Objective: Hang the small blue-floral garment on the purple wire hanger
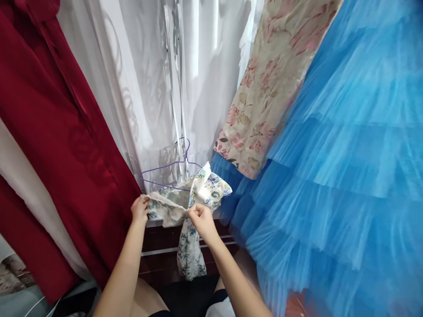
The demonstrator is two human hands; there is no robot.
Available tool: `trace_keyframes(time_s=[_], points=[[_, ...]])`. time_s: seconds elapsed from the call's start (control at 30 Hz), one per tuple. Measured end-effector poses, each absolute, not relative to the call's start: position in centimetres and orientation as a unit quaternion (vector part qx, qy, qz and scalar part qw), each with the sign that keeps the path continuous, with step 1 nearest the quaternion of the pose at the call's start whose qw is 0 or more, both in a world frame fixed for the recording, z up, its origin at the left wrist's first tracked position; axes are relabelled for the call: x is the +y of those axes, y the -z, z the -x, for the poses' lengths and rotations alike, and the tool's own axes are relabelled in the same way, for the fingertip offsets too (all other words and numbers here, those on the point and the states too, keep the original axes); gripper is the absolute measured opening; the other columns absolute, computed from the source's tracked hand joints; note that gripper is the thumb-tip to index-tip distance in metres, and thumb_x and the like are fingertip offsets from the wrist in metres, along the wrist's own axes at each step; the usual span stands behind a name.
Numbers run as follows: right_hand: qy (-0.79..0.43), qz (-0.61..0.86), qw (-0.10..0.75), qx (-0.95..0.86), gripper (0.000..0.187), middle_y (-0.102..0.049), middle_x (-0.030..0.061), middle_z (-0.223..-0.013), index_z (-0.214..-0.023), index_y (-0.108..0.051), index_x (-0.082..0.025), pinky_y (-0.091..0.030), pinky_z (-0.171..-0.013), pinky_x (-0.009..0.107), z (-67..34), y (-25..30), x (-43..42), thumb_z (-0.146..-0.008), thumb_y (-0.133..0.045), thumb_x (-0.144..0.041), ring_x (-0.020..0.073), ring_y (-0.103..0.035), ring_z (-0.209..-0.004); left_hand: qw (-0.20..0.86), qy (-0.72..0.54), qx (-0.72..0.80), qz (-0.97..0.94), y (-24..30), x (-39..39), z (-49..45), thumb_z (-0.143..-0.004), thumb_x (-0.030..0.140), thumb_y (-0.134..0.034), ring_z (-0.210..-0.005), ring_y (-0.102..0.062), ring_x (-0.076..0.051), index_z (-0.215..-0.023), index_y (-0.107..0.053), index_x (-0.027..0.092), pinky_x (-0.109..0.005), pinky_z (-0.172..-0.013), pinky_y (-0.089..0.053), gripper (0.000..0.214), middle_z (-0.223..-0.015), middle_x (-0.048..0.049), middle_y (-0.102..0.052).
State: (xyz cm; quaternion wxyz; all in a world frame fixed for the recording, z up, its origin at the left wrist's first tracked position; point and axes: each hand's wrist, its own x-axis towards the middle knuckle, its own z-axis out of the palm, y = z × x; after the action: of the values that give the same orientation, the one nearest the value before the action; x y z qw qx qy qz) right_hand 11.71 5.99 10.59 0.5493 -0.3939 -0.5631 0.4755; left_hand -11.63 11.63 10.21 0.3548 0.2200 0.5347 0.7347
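A white garment with a blue and green floral print (192, 259) hangs half on a purple hanger (161, 167). Its right part covers the hanger's right arm, while the left arm of the hanger is bare. My left hand (139, 208) pinches the garment's edge at the left. Near the middle, my right hand (200, 219) has its fingers closed on the same edge, which is stretched between both hands. One part of the cloth dangles below my right hand. The hanger's hook is at the lower end of pale hanging straps (175, 88).
Dark red cloth (66, 132) hangs at the left. Behind the hanger is a white curtain (205, 66). To the right hang a beige flowered cloth (261, 101) and a tiered blue tulle skirt (346, 154). A dark ledge (160, 240) runs below the curtain.
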Motion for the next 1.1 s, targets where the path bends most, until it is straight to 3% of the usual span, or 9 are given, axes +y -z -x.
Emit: trace_keyframes(time_s=[0.17, 0.37, 0.43, 0.53, 0.67, 0.73, 0.83, 0.97, 1.1], points=[[-0.441, 0.448, 0.601, -0.493, 0.026, -0.033, -0.0085, -0.046, -0.065, -0.049, -0.022, -0.021, -0.04, 0.023, -16.0, -7.6, 5.6, -0.081, -0.052, -0.042, 0.0093, -0.026, -0.039, 0.483, -0.675, 0.473, -0.297, -5.9, 8.6, 4.9, -0.073, 0.036, -0.071, -0.073, -0.068, -0.018, -0.081, -0.06, 0.015, -0.03, -0.072, -0.052, 0.025, -0.077, -0.0078, -0.069], [-0.384, 0.519, 0.572, -0.506, 0.027, -0.047, -0.0031, -0.051, -0.061, -0.051, -0.021, -0.032, -0.048, 0.027, -21.5, -5.3, 4.9, -0.074, -0.063, -0.041, 0.0144, -0.04, -0.047, 0.546, -0.647, 0.347, -0.404, -9.2, 5.0, -2.4, -0.079, 0.044, -0.069, -0.091, -0.063, -0.017, -0.092, -0.065, 0.016, -0.028, -0.088, -0.048, 0.031, -0.095, -0.0055, -0.067], [-0.374, 0.522, 0.553, -0.531, 0.021, -0.06, 0.0012, -0.065, -0.069, -0.059, -0.019, -0.041, -0.056, 0.029, -21.9, -5.6, 4.5, -0.064, -0.073, -0.034, 0.0186, -0.052, -0.059, 0.538, -0.635, 0.319, -0.454, -10.6, 3.4, -4.1, -0.084, 0.043, -0.064, -0.088, -0.062, -0.016, -0.094, -0.065, 0.017, -0.026, -0.084, -0.047, 0.028, -0.093, -0.0043, -0.066], [-0.402, 0.465, 0.494, -0.615, 0.04, -0.067, 0.0059, -0.097, -0.093, -0.065, -0.019, -0.048, -0.078, 0.035, -20.9, -7.0, 3.7, -0.056, -0.079, -0.023, 0.0245, -0.059, -0.086, 0.501, -0.606, 0.286, -0.547, -12.0, 1.5, -5.7, -0.089, 0.039, -0.059, -0.09, -0.06, -0.018, -0.094, -0.066, 0.017, -0.027, -0.085, -0.046, 0.024, -0.094, -0.0052, -0.065], [-0.511, 0.363, 0.434, -0.646, 0.027, -0.065, 0.0068, -0.105, -0.103, -0.064, -0.02, -0.046, -0.092, 0.039, -18.4, -9.1, 2.2, -0.077, -0.067, -0.028, 0.0248, -0.059, -0.097, 0.431, -0.57, 0.296, -0.634, -12.8, 1.0, -5.2, -0.091, 0.036, -0.057, -0.105, -0.059, -0.022, -0.096, -0.068, 0.017, -0.032, -0.098, -0.042, 0.023, -0.106, -0.0088, -0.063], [-0.567, 0.352, 0.429, -0.609, 0.022, -0.065, 0.0064, -0.1, -0.1, -0.064, -0.019, -0.046, -0.091, 0.038, -17.5, -9.8, 1.6, -0.083, -0.062, -0.032, 0.0244, -0.06, -0.095, 0.402, -0.566, 0.326, -0.641, -12.8, 1.2, -3.9, -0.089, 0.037, -0.06, -0.119, -0.053, -0.024, -0.112, -0.065, 0.021, -0.035, -0.107, -0.036, 0.029, -0.12, -0.0094, -0.06], [-0.639, 0.333, 0.389, -0.574, 0.027, -0.065, 0.0051, -0.094, -0.101, -0.064, -0.018, -0.048, -0.083, 0.034, -17.4, -10.6, 1.3, -0.081, -0.069, -0.035, 0.0223, -0.059, -0.089, 0.474, -0.485, 0.34, -0.651, -11.5, 1.1, -1.3, -0.091, 0.044, -0.056, -0.132, -0.043, -0.024, -0.136, -0.052, 0.025, -0.036, -0.113, -0.029, 0.048, -0.138, -0.0075, -0.052], [-0.667, 0.269, 0.267, -0.642, 0.028, -0.057, 0.0004, -0.074, -0.085, -0.065, -0.013, -0.043, -0.065, 0.026, -18.9, -12.8, 1.9, -0.077, -0.074, -0.039, 0.0135, -0.049, -0.067, 0.559, -0.337, 0.349, -0.673, -7.9, -0.5, 2.0, -0.094, 0.056, -0.044, -0.109, -0.058, -0.026, -0.111, -0.067, 0.016, -0.04, -0.1, -0.043, 0.049, -0.109, -0.0083, -0.068], [-0.606, 0.253, 0.176, -0.733, 0.037, -0.042, -0.0042, -0.059, -0.067, -0.058, -0.013, -0.028, -0.05, 0.022, -20.1, -15.5, 3.3, -0.082, -0.067, -0.046, 0.0082, -0.033, -0.054, 0.389, -0.285, 0.42, -0.769, -5.5, -1.1, 5.8, -0.085, 0.053, -0.06, -0.093, -0.062, -0.021, -0.074, -0.069, 0.017, -0.046, -0.113, -0.026, 0.039, -0.092, -0.0037, -0.068]])
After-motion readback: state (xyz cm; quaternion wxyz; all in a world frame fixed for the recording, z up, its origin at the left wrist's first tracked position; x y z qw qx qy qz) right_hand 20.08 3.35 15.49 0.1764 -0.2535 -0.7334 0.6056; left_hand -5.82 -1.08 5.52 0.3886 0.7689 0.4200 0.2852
